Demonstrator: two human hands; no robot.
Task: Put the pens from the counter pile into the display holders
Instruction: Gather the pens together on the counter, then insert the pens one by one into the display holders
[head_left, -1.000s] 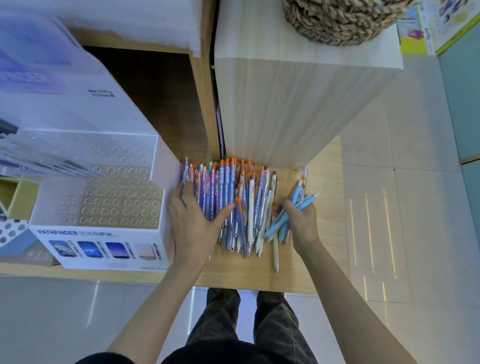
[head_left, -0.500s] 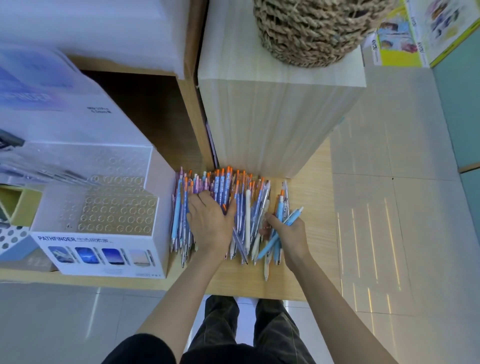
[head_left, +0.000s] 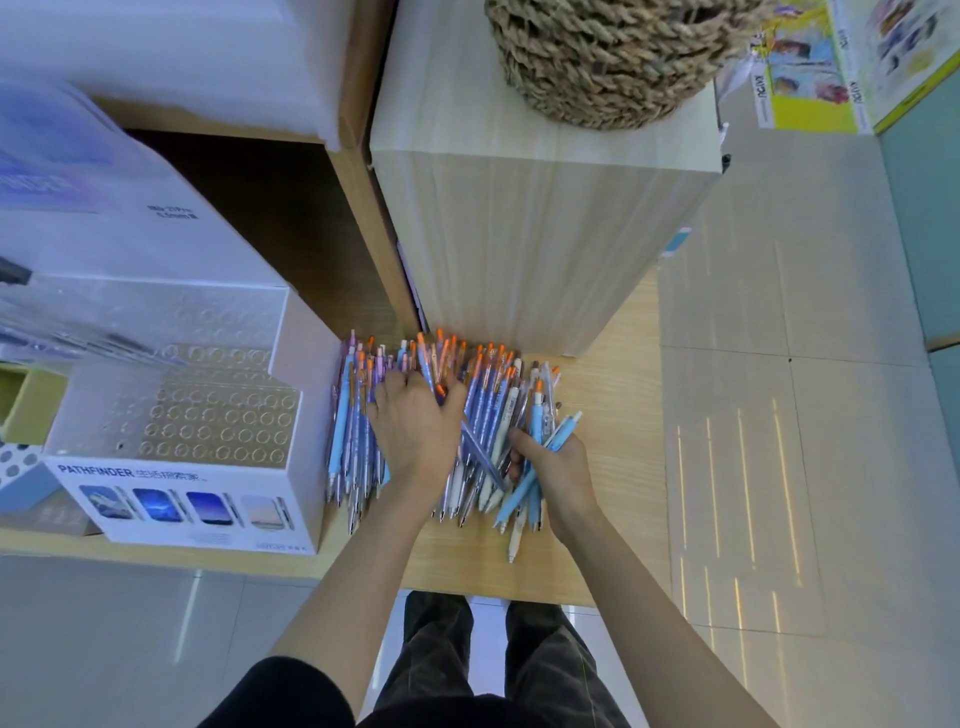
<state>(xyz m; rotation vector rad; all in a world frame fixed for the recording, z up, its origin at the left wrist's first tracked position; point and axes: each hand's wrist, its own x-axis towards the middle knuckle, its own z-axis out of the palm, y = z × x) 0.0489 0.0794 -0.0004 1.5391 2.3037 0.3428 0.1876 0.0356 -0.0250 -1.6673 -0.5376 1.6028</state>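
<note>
Head view, change over the last second: my left hand (head_left: 415, 431) has moved from the left edge of the pile of pens (head_left: 488, 405), beside the display holder (head_left: 306, 405), into the pile's middle. My right hand (head_left: 563, 478) has kept its place at the right edge.

Left hand: palm down on the pile, fingertips buried among the orange-capped ends. Whether they have closed round any pens, I cannot tell.

Right hand: fingers curled round a small bundle of light-blue pens (head_left: 556, 444), which fan out at an angle above and below my fist.

Task objects: the pile lies on the counter (head_left: 613, 405), packed between the holder and the foot of a tall wooden block (head_left: 519, 249), tips pointing toward me. The holder's rows of round sockets look mostly unfilled, so I judge the work to be at an early stage.

Risks from here:
- The bundle is loosely fanned, so a pen may slide out as I carry it across.
- Raking with my left hand could roll pens over the near counter edge, which several tips already approach.
- Crossed pens may drag their neighbours up when lifted.
</note>
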